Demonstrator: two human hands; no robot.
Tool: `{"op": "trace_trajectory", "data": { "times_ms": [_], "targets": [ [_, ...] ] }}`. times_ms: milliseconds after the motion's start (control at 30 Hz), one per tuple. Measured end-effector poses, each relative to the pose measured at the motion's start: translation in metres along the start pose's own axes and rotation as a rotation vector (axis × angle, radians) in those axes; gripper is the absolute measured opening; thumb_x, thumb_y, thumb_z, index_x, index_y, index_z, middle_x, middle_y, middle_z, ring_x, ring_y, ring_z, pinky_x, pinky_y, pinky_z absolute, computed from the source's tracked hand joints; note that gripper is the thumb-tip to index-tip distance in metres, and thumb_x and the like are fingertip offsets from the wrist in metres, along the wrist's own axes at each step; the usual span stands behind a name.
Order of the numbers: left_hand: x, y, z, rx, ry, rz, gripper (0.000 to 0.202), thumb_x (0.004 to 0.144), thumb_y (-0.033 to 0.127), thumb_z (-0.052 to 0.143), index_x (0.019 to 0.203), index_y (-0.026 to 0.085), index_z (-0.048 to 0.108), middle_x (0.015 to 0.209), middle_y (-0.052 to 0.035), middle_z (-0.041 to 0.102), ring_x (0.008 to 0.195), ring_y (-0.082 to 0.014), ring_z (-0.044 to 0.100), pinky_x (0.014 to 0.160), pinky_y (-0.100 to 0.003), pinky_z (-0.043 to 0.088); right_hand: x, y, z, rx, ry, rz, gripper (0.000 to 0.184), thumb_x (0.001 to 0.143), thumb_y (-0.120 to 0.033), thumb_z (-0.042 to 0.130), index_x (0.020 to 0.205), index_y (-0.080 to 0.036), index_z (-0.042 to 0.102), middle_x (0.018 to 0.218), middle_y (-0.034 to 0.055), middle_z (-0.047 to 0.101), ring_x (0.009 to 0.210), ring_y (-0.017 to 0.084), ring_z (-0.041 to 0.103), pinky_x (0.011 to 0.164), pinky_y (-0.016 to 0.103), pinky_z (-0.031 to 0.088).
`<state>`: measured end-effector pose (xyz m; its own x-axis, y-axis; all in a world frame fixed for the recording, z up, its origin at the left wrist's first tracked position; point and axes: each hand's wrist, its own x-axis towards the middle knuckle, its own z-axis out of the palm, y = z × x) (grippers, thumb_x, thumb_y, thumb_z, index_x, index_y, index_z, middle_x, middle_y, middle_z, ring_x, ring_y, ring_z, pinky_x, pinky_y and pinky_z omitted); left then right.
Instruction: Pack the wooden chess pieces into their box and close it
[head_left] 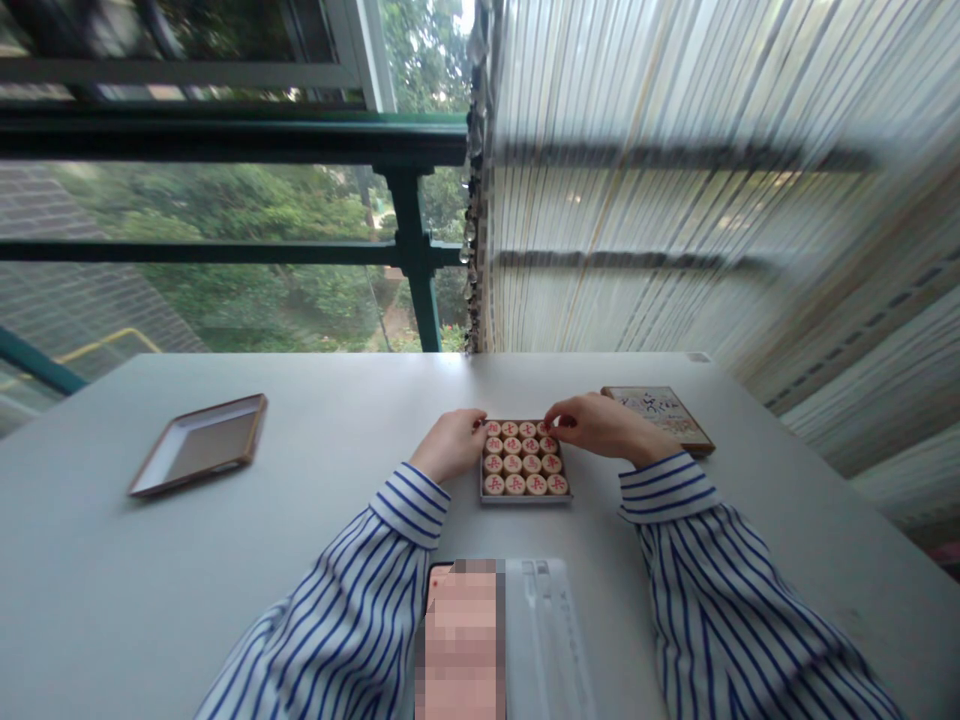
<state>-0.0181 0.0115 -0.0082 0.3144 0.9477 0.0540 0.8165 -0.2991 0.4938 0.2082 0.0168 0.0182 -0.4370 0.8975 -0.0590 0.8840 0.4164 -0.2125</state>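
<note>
A shallow square tray [525, 501] sits on the table, filled with rows of round wooden Chinese chess pieces [532, 465] marked with red characters. My left hand [454, 440] has its fingers curled and pinched at the tray's far left corner. At the far right corner, my right hand [600, 425] is closed too, thumb and fingertips touching the rim beside the corner piece. That piece is partly covered by my fingers. What exactly lies between the fingertips is small and hard to see.
On the white table [337, 400], a shallow open box lid [199, 445] lies at the left. A decorated flat box [660, 415] lies beyond my right wrist. Near me are a phone [461, 640] and a translucent plastic case [547, 640]. A string curtain [637, 200] hangs behind.
</note>
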Motion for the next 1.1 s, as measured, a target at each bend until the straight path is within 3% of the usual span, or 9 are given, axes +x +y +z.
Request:
{"op": "trace_trajectory", "data": {
  "times_ms": [900,1100],
  "targets": [
    [-0.0004,-0.0009,0.0007,-0.018,0.004,0.013,0.030,0.081,0.027,0.044,0.100,0.016,0.064,0.100,-0.0084,0.066,0.091,-0.0181,0.061,0.080,-0.024,0.044,-0.0014,-0.0021,-0.0028,-0.008,-0.016,-0.002,0.025,0.079,-0.034,0.046,0.094,-0.028,0.066,0.082,0.0012,0.068,0.073,0.016,0.061,0.062,0.024,0.041],
    [-0.0003,-0.0013,0.0017,-0.056,-0.001,0.010,0.030,0.081,0.027,0.044,0.101,0.017,0.064,0.101,-0.0067,0.066,0.092,-0.0174,0.060,0.081,-0.023,0.044,-0.0018,-0.0097,-0.0052,-0.060,0.061,-0.023,0.029,0.081,-0.038,0.046,0.101,-0.024,0.064,0.095,0.0057,0.066,0.085,0.019,0.059,0.073,0.028,0.042]
  ]
}}
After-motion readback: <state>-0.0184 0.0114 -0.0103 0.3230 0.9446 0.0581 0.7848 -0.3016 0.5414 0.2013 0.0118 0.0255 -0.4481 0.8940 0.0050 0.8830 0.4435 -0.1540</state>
